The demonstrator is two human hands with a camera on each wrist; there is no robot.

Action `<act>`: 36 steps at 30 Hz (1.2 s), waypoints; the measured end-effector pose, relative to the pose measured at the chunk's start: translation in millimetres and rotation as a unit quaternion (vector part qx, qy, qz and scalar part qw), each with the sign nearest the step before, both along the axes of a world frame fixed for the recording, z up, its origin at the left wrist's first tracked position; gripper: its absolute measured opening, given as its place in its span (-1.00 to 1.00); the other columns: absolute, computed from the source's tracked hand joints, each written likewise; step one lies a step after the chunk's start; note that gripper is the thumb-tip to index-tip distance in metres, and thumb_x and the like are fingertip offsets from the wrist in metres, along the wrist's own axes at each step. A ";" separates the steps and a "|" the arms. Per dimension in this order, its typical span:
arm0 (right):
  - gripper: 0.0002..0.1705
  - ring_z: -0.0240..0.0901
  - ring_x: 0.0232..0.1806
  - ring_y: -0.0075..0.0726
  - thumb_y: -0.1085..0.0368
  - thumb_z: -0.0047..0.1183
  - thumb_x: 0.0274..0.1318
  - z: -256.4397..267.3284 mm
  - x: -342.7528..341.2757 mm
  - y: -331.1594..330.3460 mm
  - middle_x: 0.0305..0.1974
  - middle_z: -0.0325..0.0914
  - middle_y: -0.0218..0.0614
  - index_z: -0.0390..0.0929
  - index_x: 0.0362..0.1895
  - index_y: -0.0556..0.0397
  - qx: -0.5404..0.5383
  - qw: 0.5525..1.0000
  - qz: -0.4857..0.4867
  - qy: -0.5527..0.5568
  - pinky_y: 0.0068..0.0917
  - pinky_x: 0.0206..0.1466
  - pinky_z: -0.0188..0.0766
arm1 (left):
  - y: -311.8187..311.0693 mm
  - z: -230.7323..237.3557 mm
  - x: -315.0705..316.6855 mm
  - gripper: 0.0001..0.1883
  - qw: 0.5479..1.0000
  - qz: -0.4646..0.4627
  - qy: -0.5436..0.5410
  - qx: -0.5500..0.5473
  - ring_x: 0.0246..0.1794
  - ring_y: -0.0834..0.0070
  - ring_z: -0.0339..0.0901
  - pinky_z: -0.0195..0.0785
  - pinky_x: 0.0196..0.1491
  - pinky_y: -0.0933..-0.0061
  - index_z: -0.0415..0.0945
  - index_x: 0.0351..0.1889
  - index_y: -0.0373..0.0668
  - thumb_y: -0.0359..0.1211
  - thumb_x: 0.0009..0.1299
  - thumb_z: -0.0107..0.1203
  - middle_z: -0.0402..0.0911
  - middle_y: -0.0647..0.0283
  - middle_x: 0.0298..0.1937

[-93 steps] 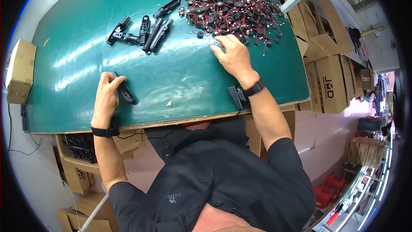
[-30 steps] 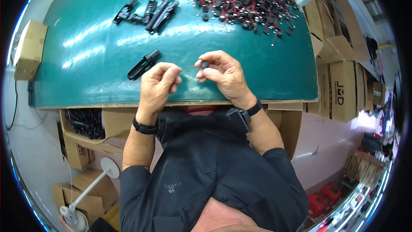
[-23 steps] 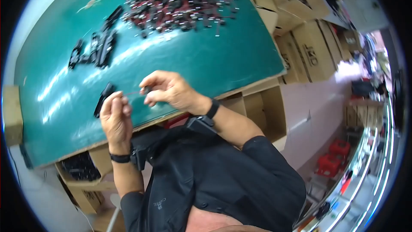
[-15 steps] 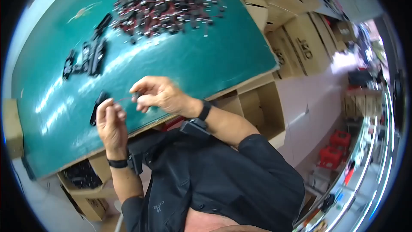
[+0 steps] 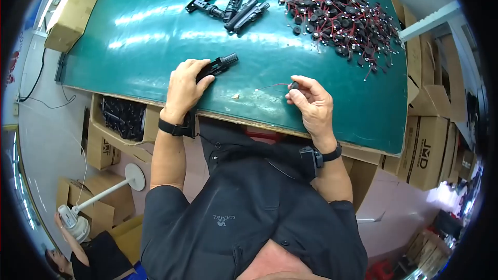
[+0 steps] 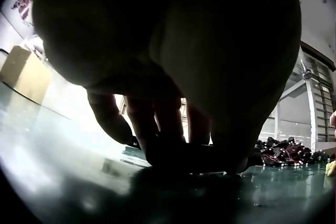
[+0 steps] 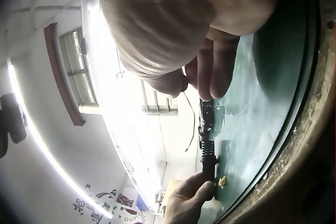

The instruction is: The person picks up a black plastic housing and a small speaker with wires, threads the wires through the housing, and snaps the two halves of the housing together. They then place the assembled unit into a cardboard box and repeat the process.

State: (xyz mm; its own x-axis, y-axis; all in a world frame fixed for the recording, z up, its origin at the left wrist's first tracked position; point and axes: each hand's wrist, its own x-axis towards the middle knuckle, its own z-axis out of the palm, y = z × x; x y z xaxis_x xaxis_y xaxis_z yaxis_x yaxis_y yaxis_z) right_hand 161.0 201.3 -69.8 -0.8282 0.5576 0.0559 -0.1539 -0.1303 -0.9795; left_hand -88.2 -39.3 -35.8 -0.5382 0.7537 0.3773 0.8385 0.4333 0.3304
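Note:
My left hand (image 5: pixel 184 87) grips a black plastic housing (image 5: pixel 222 64) by its near end, low over the green table. The ribbed, spring-like end of this housing points away to the right. Thumb and fingers of my right hand (image 5: pixel 317 108) pinch a small round black part (image 5: pixel 294 85). From it a thin red wire (image 5: pixel 274 85) with a pale tip trails left toward the housing, its tip hanging loose. In the right wrist view the wire (image 7: pixel 192 121) dangles beside the housing (image 7: pixel 207 148). The left wrist view is mostly dark, with the palm covering the housing.
Several similar black housings (image 5: pixel 238 13) lie farther back on the green table (image 5: pixel 145 67). A big heap of round black parts with red wires (image 5: pixel 342 15) is at the back right. A yellowish crumb (image 5: pixel 236 96) lies between the hands. Cartons (image 5: pixel 428 150) stand beyond the right edge.
My left hand has let go of the wire's end and taken hold of the housing lying nearby. The right hand still pinches the round part, now farther from the left hand.

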 end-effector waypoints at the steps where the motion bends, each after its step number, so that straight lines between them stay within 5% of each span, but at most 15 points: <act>1: -0.65 0.72 -0.10 -0.44 0.49 0.24 0.46 -1.1 -0.3 -0.3 -0.04 0.72 -0.29 0.64 0.27 0.23 0.024 1.000 -0.012 -0.008 -0.48 0.01 0.73 | -0.2 -2.2 0.8 -0.53 0.999 0.000 -0.034 -0.020 0.02 0.01 0.66 0.54 0.09 0.13 0.67 0.23 -0.19 -0.37 0.35 0.46 0.70 0.02 0.10; 14: -0.65 0.70 -0.12 -0.48 0.50 0.30 0.40 13.6 -2.6 4.9 -0.06 0.70 -0.29 0.65 0.23 0.24 0.171 0.976 -0.129 0.032 -0.51 -0.01 0.68 | 4.8 -6.0 42.0 -0.53 0.983 -0.036 -0.156 0.086 0.11 0.02 0.66 0.54 0.19 0.18 0.64 0.24 -0.23 -0.56 0.34 0.40 0.66 -0.02 0.12; 17: -0.64 0.71 -0.13 -0.41 0.53 0.33 0.32 30.8 -8.1 1.2 -0.06 0.71 -0.19 0.66 0.18 0.25 0.321 0.929 -0.172 0.069 -0.49 -0.02 0.69 | 0.2 -18.5 38.6 -0.51 0.979 -0.063 -0.156 0.115 0.13 0.09 0.66 0.54 0.25 0.20 0.60 0.28 -0.25 -0.59 0.36 0.37 0.65 0.00 0.15; 19: -0.63 0.71 -0.14 -0.37 0.54 0.34 0.29 40.8 -10.9 -3.5 -0.05 0.71 -0.16 0.67 0.16 0.24 0.346 0.918 -0.170 0.091 -0.47 -0.03 0.70 | -4.0 -30.2 39.0 -0.50 0.977 -0.076 -0.156 0.125 0.14 0.12 0.66 0.54 0.28 0.21 0.58 0.29 -0.25 -0.61 0.37 0.35 0.65 0.01 0.17; 22: -0.61 0.73 -0.14 -0.28 0.56 0.36 0.22 53.0 -19.2 -11.1 -0.05 0.72 -0.10 0.67 0.14 0.24 0.399 0.893 -0.162 0.134 -0.44 -0.05 0.70 | -6.3 -46.3 41.3 -0.50 0.926 -0.079 -0.295 0.222 0.30 0.18 0.64 0.49 0.40 0.18 0.52 0.33 -0.26 -0.64 0.43 0.31 0.62 0.07 0.24; 29: -0.57 0.74 -0.18 -0.12 0.57 0.38 0.13 49.3 -34.8 -38.3 -0.02 0.71 -0.06 0.70 0.12 0.17 0.480 0.823 -0.162 0.256 -0.35 -0.17 0.72 | -6.4 -48.9 42.2 -0.52 0.912 -0.103 -0.306 0.254 0.51 0.11 0.53 0.39 0.51 0.14 0.48 0.35 -0.23 -0.63 0.49 0.30 0.59 0.11 0.28; 36: -0.56 0.75 -0.18 -0.11 0.61 0.37 0.05 38.2 -38.8 -47.1 0.02 0.67 -0.04 0.72 0.08 0.17 0.477 0.821 -0.109 0.293 -0.31 -0.20 0.77 | -7.8 -50.8 40.9 -0.54 0.903 -0.107 -0.318 0.268 0.55 0.08 0.49 0.35 0.56 0.12 0.47 0.35 -0.23 -0.58 0.52 0.32 0.59 0.12 0.30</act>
